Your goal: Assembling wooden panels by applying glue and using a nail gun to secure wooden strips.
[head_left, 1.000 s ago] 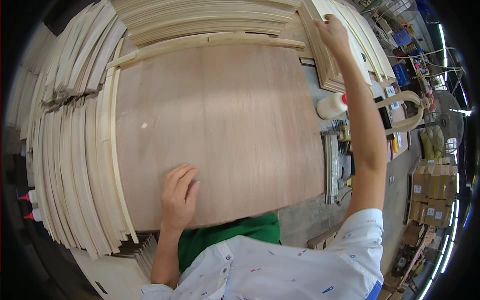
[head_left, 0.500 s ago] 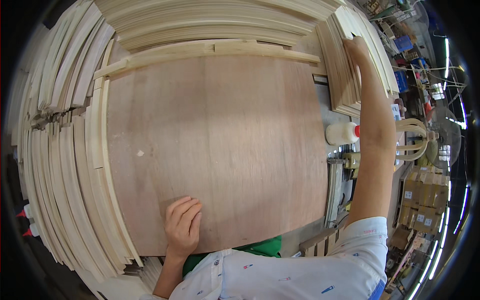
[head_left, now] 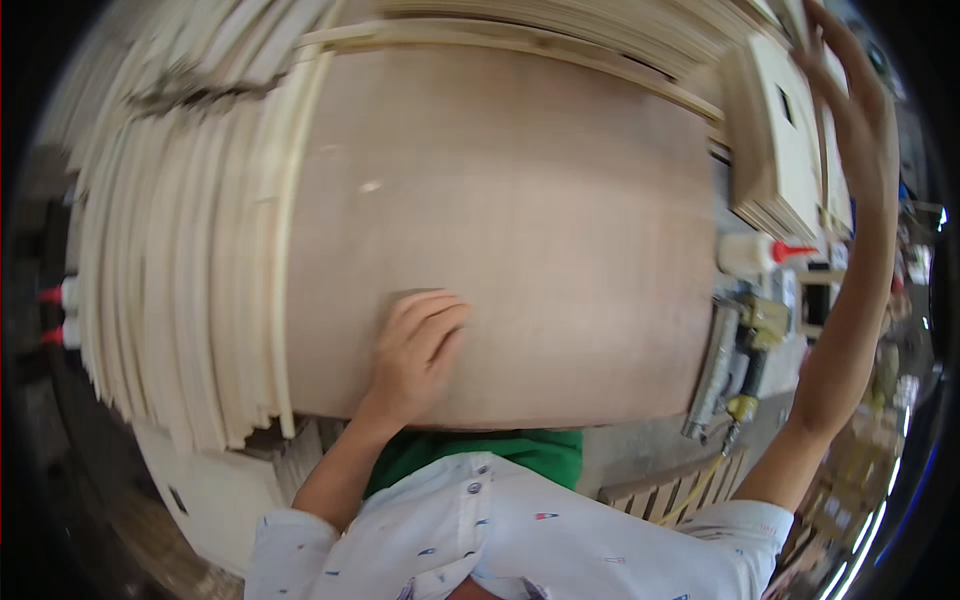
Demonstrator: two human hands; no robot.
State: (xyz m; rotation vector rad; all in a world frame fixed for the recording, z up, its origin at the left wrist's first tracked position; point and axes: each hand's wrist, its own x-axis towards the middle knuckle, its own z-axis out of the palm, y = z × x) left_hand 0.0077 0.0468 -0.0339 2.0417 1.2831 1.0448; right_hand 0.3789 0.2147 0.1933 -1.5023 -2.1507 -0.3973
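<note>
My left hand (head_left: 418, 345) rests on the near left part of a broad brown plywood board (head_left: 520, 220). Its fingers are curled together, and nothing shows in them. At the far right my right hand (head_left: 850, 105) is raised and blurred by motion. It grips a pale wooden panel (head_left: 832, 165), tilted up and seen almost edge-on; the hand and arm hide part of it. Just left of this panel stands a stack of pale panels (head_left: 765, 150), the top one with a dark slot.
Thin wooden strips (head_left: 530, 42) line the board's far edge. Stacked wooden slats (head_left: 180, 260) rise along the left side. Right of the board lie a white glue bottle (head_left: 745, 254) with a red tip and a nail gun (head_left: 765, 320) with a hose. Wooden slats (head_left: 640, 497) stand near my right side.
The view has shifted, so the board sits further right and higher. My right hand has lifted a panel off the stack, baring the slotted one. My left hand stays on the board.
</note>
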